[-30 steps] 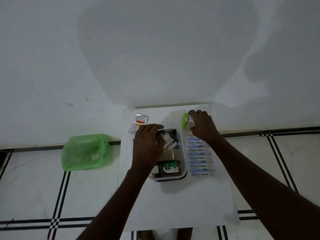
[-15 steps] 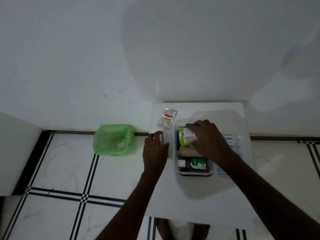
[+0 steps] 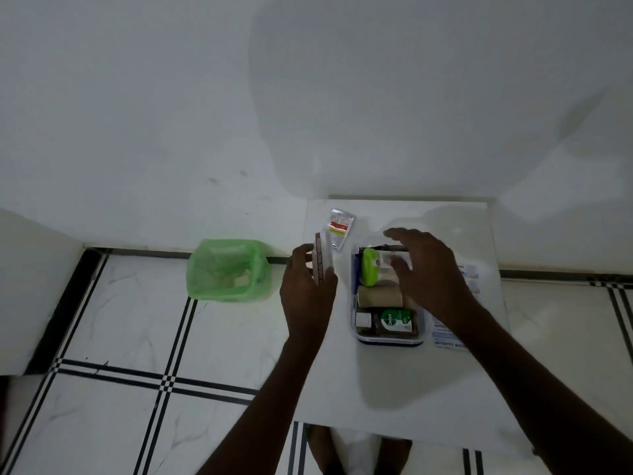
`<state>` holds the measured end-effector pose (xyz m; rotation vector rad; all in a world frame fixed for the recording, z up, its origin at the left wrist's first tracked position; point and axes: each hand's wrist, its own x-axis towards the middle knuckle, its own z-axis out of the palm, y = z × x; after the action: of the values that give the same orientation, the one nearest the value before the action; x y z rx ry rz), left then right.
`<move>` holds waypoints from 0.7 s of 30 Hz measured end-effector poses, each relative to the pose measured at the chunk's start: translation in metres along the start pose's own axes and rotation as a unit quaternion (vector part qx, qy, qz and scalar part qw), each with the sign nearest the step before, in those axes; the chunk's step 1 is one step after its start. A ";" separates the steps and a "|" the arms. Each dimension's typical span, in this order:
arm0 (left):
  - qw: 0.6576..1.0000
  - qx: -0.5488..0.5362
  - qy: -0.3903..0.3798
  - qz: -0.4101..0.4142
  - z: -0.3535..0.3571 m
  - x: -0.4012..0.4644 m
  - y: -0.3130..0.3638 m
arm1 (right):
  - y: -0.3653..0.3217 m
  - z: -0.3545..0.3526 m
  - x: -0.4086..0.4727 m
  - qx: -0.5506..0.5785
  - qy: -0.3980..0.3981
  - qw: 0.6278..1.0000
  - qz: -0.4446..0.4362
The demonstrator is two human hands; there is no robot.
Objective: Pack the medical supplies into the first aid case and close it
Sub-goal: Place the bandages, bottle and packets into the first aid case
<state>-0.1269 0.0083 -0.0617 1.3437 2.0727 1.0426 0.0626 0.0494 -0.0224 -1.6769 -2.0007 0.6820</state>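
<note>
The clear first aid case (image 3: 388,339) with a blue rim sits on the small white table (image 3: 394,382). Inside lie a brown Dettol bottle (image 3: 394,322), a beige bandage roll (image 3: 378,296) and a green-capped container (image 3: 370,270). My right hand (image 3: 424,275) hovers over the case's far half, fingers spread, holding nothing. Left of the case, my left hand (image 3: 306,293) grips a thin flat pack (image 3: 322,260) stood on its edge. A foil sachet (image 3: 339,229) with a red and yellow label lies on the table beyond it. A strip of antiseptic bandages (image 3: 448,334) lies right of the case, partly under my forearm.
A green plastic-lined bin (image 3: 227,269) stands on the tiled floor left of the table. The white wall runs directly behind the table. The table's edges are close around the case on every side.
My right hand put the green-capped container into the case and has let go of it. My left hand left the case and now holds the flat pack at its left. The camera view shifted.
</note>
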 end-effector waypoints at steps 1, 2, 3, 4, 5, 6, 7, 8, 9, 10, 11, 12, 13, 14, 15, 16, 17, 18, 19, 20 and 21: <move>0.999 -0.040 0.003 0.004 -0.003 -0.004 0.015 | -0.005 -0.006 0.001 0.037 0.028 0.999 0.021; 0.997 -0.074 -0.005 0.011 -0.004 -0.009 0.031 | -0.010 -0.012 0.002 0.078 0.037 0.995 0.047; 0.995 -0.097 -0.024 0.020 -0.004 -0.015 0.045 | -0.016 -0.017 0.004 0.123 0.028 0.989 0.078; 0.992 -0.107 -0.050 0.031 -0.001 -0.021 0.058 | -0.021 -0.021 0.005 0.165 0.010 0.980 0.109; 0.989 -0.116 -0.082 0.039 0.003 -0.026 0.067 | -0.023 -0.023 0.004 0.185 0.002 0.974 0.132; 0.984 -0.128 -0.118 0.037 0.008 -0.028 0.073 | -0.024 -0.024 0.003 0.173 0.011 0.974 0.143; 0.977 -0.144 -0.153 0.028 0.012 -0.030 0.075 | -0.022 -0.025 0.002 0.139 0.031 0.979 0.147; 0.972 -0.147 -0.182 0.024 0.014 -0.029 0.073 | -0.020 -0.026 0.000 0.102 0.054 0.982 0.150; 0.971 -0.131 -0.196 0.036 0.018 -0.029 0.072 | -0.015 -0.031 -0.003 0.072 0.074 0.982 0.156; 0.977 -0.073 -0.189 0.070 0.021 -0.025 0.067 | -0.011 -0.033 -0.006 0.054 0.090 0.981 0.164; 0.978 0.009 -0.169 0.119 0.025 -0.022 0.062 | -0.006 -0.035 -0.007 0.035 0.100 0.979 0.174; 0.969 0.091 -0.150 0.172 0.029 -0.018 0.057 | -0.001 -0.036 -0.009 0.012 0.103 0.977 0.184; 0.955 0.157 -0.137 0.213 0.033 -0.014 0.051 | 0.003 -0.034 -0.010 -0.012 0.097 0.977 0.190; 0.941 0.200 -0.127 0.240 0.035 -0.009 0.046 | 0.006 -0.031 -0.011 -0.033 0.088 0.977 0.189; 0.933 0.228 -0.117 0.255 0.036 -0.005 0.041 | 0.007 -0.026 -0.012 -0.044 0.080 0.978 0.186; 0.929 0.244 -0.104 0.260 0.036 0.000 0.037 | 0.006 -0.021 -0.013 -0.046 0.076 0.979 0.181; 0.928 0.250 -0.092 0.262 0.034 0.003 0.033 | 0.005 -0.017 -0.014 -0.046 0.075 0.981 0.173; 0.928 0.249 -0.085 0.265 0.033 0.006 0.031 | 0.004 -0.013 -0.014 -0.048 0.075 0.982 0.166; 0.928 0.248 -0.083 0.266 0.031 0.008 0.030 | 0.003 -0.010 -0.013 -0.055 0.077 0.983 0.160; 0.928 0.246 -0.087 0.265 0.030 0.008 0.029 | 0.004 -0.007 -0.013 -0.061 0.076 0.983 0.158; 0.929 0.243 -0.092 0.265 0.030 0.008 0.029 | 0.004 -0.004 -0.014 -0.067 0.075 0.983 0.157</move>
<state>-0.0930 0.0331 -0.0569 2.2450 1.9370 0.5588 0.0706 0.0369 -0.0223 -2.0854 -1.7298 0.5144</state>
